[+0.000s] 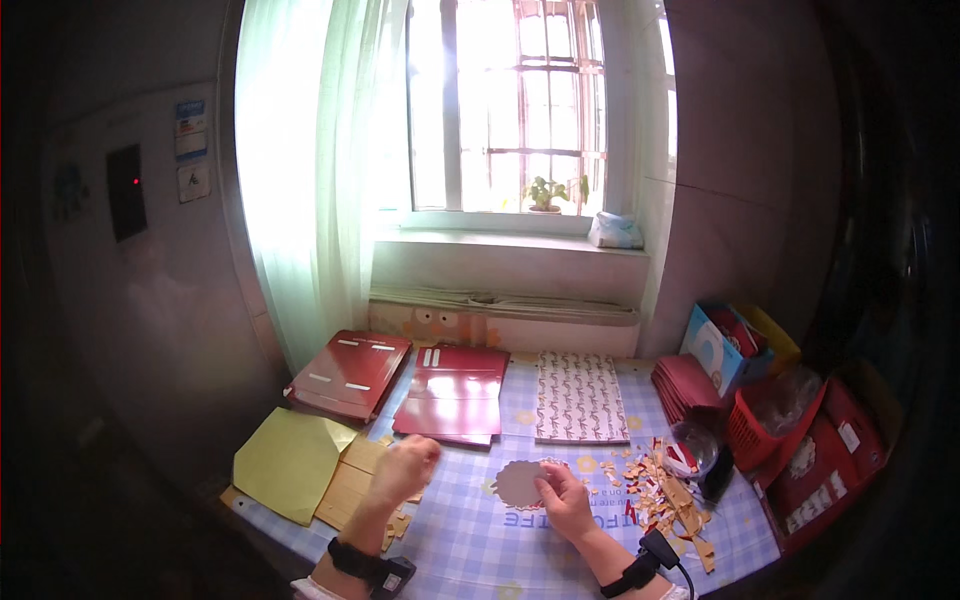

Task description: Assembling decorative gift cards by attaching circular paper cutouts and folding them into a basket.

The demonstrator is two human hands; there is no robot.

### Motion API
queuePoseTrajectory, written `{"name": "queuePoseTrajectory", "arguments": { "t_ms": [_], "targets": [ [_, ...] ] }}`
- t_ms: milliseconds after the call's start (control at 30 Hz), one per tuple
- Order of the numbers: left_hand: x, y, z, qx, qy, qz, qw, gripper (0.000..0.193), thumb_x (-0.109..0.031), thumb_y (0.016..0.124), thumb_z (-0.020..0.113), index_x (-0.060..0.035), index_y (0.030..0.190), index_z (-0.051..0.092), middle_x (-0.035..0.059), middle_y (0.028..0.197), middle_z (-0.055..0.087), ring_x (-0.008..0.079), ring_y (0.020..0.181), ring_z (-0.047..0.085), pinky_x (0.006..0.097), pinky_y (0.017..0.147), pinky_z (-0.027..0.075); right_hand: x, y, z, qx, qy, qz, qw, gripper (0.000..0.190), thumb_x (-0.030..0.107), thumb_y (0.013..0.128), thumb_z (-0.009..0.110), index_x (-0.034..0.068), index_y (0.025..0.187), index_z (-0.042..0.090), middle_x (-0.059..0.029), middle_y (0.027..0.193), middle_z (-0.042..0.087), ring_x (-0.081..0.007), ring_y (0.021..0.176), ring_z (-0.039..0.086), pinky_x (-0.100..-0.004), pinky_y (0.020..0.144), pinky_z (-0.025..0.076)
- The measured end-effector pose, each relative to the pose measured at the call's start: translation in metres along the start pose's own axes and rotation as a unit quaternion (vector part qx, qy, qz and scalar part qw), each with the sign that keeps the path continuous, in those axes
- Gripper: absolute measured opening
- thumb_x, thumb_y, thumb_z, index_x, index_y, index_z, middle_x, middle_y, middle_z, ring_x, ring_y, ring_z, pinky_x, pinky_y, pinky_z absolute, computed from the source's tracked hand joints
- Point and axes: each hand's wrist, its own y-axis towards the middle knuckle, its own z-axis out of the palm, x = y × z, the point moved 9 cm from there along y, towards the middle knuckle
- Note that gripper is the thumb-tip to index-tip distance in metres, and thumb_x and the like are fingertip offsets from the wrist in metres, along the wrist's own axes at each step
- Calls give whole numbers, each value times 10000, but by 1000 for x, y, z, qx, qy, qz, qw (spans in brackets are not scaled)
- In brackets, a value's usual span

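Observation:
My right hand point(564, 499) pinches the right edge of a round grey card piece point(517, 484) with a scalloped rim. A patterned edge shows just behind that piece, over the blue checked tablecloth. My left hand point(405, 469) hovers to the left with its fingers curled; whether anything small is between them is hidden. Beneath my left forearm lies a tan, wood-coloured sheet point(346, 480), partly covered by a yellow-green paper sheet point(289, 461). Beyond my left hand sits a stack of dark red printed card sheets point(450, 397). Both wrists wear black straps with small devices.
Another red card stack point(349, 375) lies at the back left. A patterned pad of sheets point(581, 397) is at the back. Tan and red scraps point(671, 502) litter the right side, near a clear plastic tub point(690, 450), a red basket point(772, 427) and a blue box point(724, 352).

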Motion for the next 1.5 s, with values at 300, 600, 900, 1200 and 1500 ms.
{"name": "queuePoseTrajectory", "arguments": {
  "t_ms": [300, 600, 900, 1200, 1500],
  "targets": [
    [62, -8, -1, 32, 179, -219, 959, 242, -301, 683, 614, -64, 730, 618, 117, 785, 594, 261, 757, 576, 370, 682, 451, 7, -3, 3, 3, -101, -40, 994, 240, 134, 774, 555, 9, 978, 534, -100, 689, 591, -148, 605, 577, -264, 576, 472],
    [78, -8, 17, 58, 189, -240, 950, 302, -316, 683, 603, -35, 792, 592, 132, 856, 586, 274, 793, 582, 367, 695, 468, 10, -4, 5, 15, -109, -33, 993, 244, 141, 776, 549, 16, 985, 535, -106, 694, 595, -148, 591, 574, -263, 557, 459],
    [80, -6, 18, 51, 187, -250, 949, 276, -274, 655, 589, -19, 758, 609, 148, 843, 589, 286, 772, 587, 369, 683, 473, 9, -3, 3, 11, -113, -31, 993, 247, 146, 776, 548, 12, 983, 535, -107, 697, 596, -149, 596, 576, -255, 559, 457],
    [88, -8, 15, 41, 150, -262, 952, 252, -257, 631, 605, -19, 709, 629, 150, 753, 605, 285, 720, 595, 363, 668, 477, 3, -1, 7, 27, -98, -14, 995, 242, 123, 796, 528, -7, 1000, 512, -109, 784, 601, -139, 678, 577, -252, 615, 470],
    [100, -6, 19, 19, 44, -264, 963, 187, -214, 603, 593, -38, 649, 636, 130, 630, 600, 256, 644, 599, 332, 642, 475, 1, -3, 5, 32, -116, -9, 993, 234, 88, 801, 524, -20, 1007, 497, -95, 816, 596, -111, 725, 574, -237, 632, 482]
  ]
}}
